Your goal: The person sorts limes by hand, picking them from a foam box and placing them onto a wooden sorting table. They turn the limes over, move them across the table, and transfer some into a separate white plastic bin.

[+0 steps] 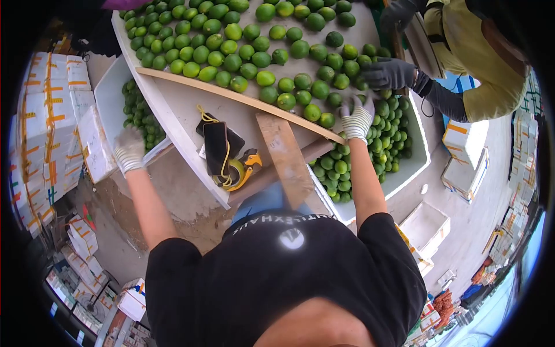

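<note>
While gloved, right hand (pixel 358 120) fingers spread over limes (pixel 378 139); left hand (pixel 129 149) loosely curled above box (pixel 110 98).

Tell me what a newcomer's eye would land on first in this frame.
First, the mass of green limes spread across the white sorting table at the top. Next, the wearer's gloved right hand at the table's edge above a white box full of limes, and the gloved left hand by another white box. A co-worker's dark-gloved hand reaches in from the upper right.
</note>
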